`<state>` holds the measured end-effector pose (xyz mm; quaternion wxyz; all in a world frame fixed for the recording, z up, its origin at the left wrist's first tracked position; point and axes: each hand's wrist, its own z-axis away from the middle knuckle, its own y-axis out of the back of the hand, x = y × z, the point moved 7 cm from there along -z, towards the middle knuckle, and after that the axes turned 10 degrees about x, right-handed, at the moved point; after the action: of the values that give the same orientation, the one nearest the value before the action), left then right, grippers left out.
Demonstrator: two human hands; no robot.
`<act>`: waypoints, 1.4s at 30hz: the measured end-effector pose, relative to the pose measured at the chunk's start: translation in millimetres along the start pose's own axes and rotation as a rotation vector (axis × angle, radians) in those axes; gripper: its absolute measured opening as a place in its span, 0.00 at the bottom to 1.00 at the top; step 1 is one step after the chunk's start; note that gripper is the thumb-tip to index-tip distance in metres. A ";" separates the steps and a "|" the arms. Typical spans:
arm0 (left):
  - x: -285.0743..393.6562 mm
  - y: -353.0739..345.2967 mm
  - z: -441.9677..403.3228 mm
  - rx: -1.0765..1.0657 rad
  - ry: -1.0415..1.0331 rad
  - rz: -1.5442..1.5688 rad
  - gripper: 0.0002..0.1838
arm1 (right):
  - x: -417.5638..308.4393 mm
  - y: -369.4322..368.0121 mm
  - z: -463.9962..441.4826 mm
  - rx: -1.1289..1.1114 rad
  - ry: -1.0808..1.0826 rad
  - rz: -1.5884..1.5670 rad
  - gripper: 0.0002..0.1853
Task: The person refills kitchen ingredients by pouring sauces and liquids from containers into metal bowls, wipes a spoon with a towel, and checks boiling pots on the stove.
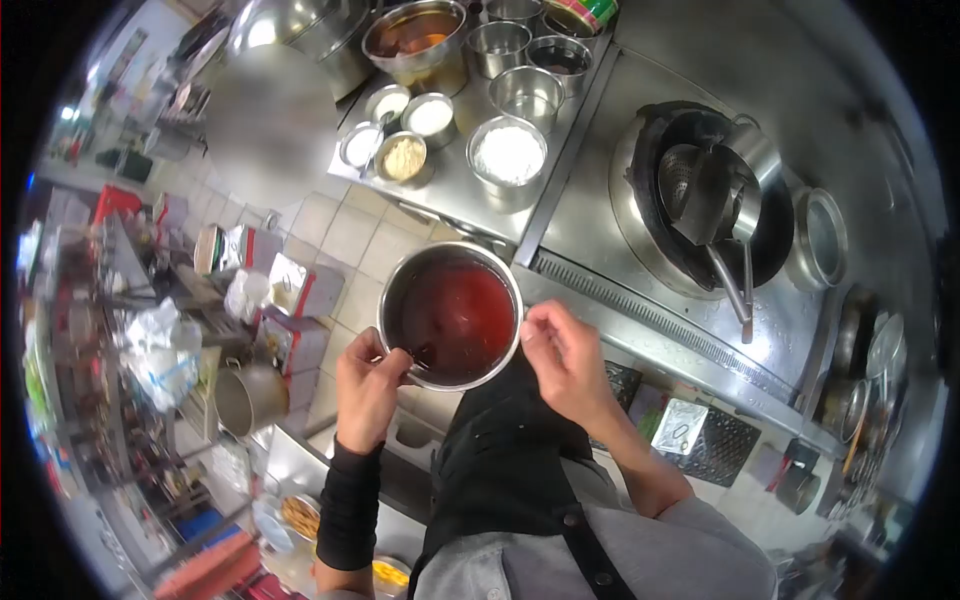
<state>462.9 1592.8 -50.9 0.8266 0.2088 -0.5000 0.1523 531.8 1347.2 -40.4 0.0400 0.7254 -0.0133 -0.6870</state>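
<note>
Metal pot (pixel 388 290) of red liquid (pixel 465 315), held over the tiled floor (pixel 352 238), beside the stove (pixel 590 200); the fingers of the left hand (pixel 368 388) grasp its near-left rim, thumb over the edge. The fingers of the right hand (pixel 565 360) are curled just beside the opposite rim, and whether they grasp it cannot be told. Beyond, 4 small bowls (pixel 403 158) stand on the tabletop (pixel 455 190), left of the wok (pixel 650 225).

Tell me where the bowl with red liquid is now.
In the head view, the bowl is at the centre, between the left hand, which holds its rim, and the right hand, just below the counter in the picture.
</note>
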 end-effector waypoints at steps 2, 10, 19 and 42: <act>30.0 0.4 -32.7 -0.038 0.011 0.025 0.02 | 1.4 -0.1 -35.8 0.074 0.068 0.008 0.08; 146.5 -12.5 -139.5 -0.065 -0.026 -0.012 0.04 | 35.0 17.1 -317.6 0.499 0.301 0.373 0.09; 190.9 -6.3 -226.8 0.149 0.040 0.031 0.07 | 155.3 -46.2 -671.4 0.488 -0.117 0.756 0.15; 184.7 30.4 -309.6 0.098 0.114 -0.008 0.04 | 219.3 -46.5 -768.3 0.770 -0.162 0.469 0.21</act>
<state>768.9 1781.1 -8.5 0.8429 0.2422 -0.4434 0.1850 1309.0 1407.9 -221.6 -0.0790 0.6090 -0.4345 -0.6588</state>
